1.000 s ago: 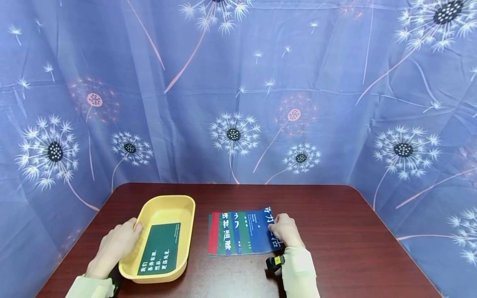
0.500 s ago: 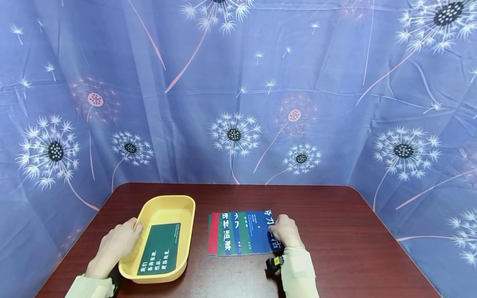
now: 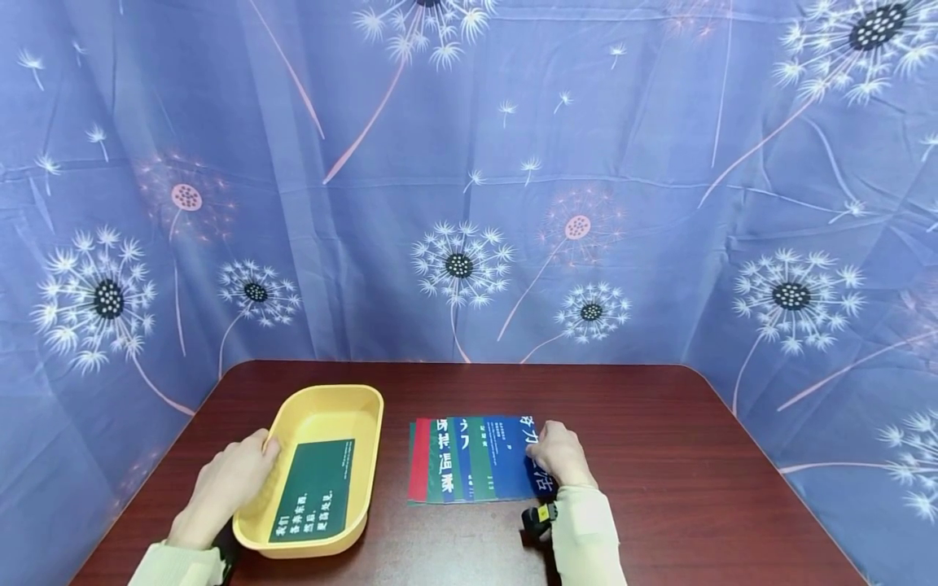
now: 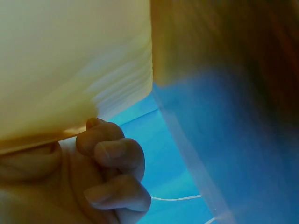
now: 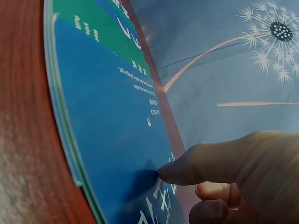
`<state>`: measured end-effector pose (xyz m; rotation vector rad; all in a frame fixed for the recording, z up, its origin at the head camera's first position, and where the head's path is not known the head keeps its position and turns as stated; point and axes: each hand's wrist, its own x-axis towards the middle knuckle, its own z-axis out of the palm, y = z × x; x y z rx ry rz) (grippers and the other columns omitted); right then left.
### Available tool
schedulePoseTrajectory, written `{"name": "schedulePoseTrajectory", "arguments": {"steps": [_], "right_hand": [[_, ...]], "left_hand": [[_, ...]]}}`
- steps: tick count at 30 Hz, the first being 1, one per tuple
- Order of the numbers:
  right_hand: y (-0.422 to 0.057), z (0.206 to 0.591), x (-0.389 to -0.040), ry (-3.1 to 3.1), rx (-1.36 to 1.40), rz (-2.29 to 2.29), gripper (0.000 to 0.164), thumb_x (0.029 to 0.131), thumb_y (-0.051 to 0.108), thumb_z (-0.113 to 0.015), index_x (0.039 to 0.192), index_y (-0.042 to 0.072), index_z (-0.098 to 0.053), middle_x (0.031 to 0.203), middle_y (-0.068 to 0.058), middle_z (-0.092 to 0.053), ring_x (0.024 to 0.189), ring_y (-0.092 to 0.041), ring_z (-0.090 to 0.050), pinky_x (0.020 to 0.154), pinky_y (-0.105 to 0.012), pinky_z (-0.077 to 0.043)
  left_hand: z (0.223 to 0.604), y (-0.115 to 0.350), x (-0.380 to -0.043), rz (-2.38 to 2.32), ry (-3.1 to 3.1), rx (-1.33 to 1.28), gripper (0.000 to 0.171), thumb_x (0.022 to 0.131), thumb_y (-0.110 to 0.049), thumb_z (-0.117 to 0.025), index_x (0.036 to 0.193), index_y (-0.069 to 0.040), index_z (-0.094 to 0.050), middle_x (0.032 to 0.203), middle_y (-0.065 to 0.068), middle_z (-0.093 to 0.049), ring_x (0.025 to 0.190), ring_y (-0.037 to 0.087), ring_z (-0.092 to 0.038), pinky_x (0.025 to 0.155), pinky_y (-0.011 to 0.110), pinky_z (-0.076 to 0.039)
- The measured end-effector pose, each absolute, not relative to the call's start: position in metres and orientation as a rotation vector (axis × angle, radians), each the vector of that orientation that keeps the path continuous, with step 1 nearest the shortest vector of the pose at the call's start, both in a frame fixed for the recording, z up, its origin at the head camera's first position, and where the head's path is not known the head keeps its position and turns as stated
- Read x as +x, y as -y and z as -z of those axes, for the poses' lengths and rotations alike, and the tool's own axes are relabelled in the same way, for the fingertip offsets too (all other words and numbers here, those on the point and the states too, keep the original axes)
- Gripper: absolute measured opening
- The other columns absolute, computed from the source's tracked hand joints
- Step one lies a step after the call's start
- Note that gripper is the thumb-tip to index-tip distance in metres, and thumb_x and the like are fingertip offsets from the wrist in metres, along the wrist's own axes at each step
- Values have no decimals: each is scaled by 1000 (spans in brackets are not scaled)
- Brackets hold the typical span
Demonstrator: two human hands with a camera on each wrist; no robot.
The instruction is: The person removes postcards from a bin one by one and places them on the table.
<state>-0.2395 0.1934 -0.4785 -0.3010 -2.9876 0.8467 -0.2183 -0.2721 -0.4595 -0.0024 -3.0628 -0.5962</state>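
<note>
The left hand (image 3: 227,482) grips the yellow tub (image 3: 370,464); light pressure from the right hand's (image 3: 563,454) thumb (image 5: 205,163) on the blue card (image 3: 509,476) beneath should spare the cards (image 3: 420,464) left of it, though any pinch is hidden.

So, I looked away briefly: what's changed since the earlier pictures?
On the top blue card, the far right corner has moved slightly down in the head view. The right hand still holds that card, the left hand the yellow tub; nothing was let go.
</note>
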Motion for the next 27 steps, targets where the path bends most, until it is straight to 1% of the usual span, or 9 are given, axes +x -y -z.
{"name": "schedulePoseTrajectory", "arguments": {"steps": [4, 9, 12, 19, 23, 27], "right_hand": [[-193, 479, -239, 2989, -296, -874, 22, 76, 12, -71, 74, 6, -50, 69, -8, -52, 70, -27, -54, 68, -42, -45], [-190, 481, -241, 2969, -326, -934, 20, 84, 15, -65, 81, 3, -50, 73, -11, -52, 74, -30, -55, 70, -45, -45], [-188, 481, -242, 2933, -344, -962, 19, 88, 17, -61, 82, 3, -50, 73, -11, -52, 73, -30, -55, 69, -45, -44], [-173, 473, -241, 2832, -317, -998, 14, 88, 18, -60, 82, 10, -50, 74, -7, -54, 70, -27, -55, 63, -43, -42], [-154, 467, -240, 2748, -299, -962, 11, 86, 18, -60, 81, 12, -53, 75, -5, -58, 67, -27, -57, 57, -44, -42], [-132, 460, -240, 2637, -240, -953, 7, 84, 17, -60, 81, 14, -54, 76, -2, -57, 68, -27, -57, 57, -46, -43]], "left_hand": [[460, 273, -218, 586, 3064, -4, 38, 103, -31, -32, 103, -3, -58, 85, 19, -61, 74, 39, -61, 58, 55, -43], [459, 273, -218, 589, 3074, 4, 38, 104, -32, -33, 103, -3, -58, 84, 18, -60, 74, 37, -61, 59, 55, -43], [459, 273, -217, 587, 3072, 3, 37, 104, -31, -33, 102, -4, -58, 83, 18, -60, 73, 36, -61, 58, 55, -43], [461, 275, -216, 589, 3072, 10, 37, 104, -31, -33, 101, -4, -58, 84, 18, -60, 73, 37, -61, 58, 55, -43], [461, 274, -216, 589, 3069, 7, 36, 104, -31, -33, 101, -4, -58, 85, 18, -61, 74, 39, -61, 58, 56, -43], [460, 273, -217, 589, 3068, 3, 36, 104, -31, -33, 102, -4, -58, 84, 18, -60, 74, 38, -61, 58, 55, -43]]}}
